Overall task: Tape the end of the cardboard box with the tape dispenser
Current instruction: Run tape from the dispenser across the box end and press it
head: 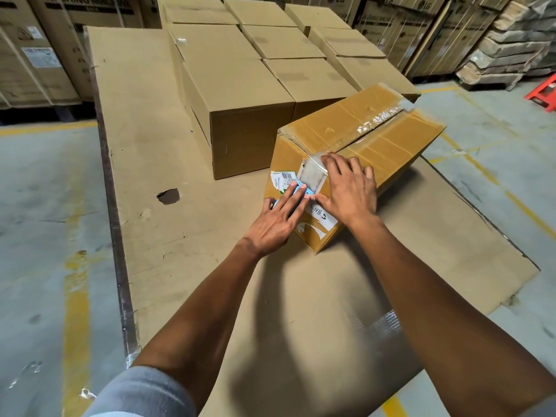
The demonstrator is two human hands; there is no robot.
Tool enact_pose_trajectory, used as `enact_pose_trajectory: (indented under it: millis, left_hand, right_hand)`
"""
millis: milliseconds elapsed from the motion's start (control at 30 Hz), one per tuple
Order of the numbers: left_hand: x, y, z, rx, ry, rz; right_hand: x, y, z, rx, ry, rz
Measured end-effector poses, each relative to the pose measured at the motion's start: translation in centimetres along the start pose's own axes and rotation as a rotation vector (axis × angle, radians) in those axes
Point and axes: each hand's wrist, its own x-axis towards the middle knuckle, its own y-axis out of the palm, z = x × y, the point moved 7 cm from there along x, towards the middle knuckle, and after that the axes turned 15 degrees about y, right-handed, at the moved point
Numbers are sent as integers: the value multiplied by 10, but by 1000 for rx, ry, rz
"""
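Note:
A worn brown cardboard box (361, 136) lies on flat cardboard sheets, its near end turned toward me with labels on it. A strip of clear tape (313, 173) runs from the top seam down over the near end. My right hand (350, 191) lies flat on the end face beside this tape, fingers spread. My left hand (278, 221) presses a light blue tape dispenser (296, 195) against the lower part of the end face; the fingers hide most of the dispenser.
Several closed plain cartons (240, 85) stand in rows behind and left of the box. A large cardboard sheet (144, 145) covers the floor, with a hole (168, 196) to the left. Stacked appliance cartons (36, 55) line the back. A red object (543, 91) sits far right.

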Motion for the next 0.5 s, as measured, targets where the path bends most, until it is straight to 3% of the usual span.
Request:
enact_pose_trajectory:
  millis: [500]
  left_hand:
    - [1, -2, -1, -54, -55, 2]
  right_hand:
    - [0, -1, 0, -4, 19, -33]
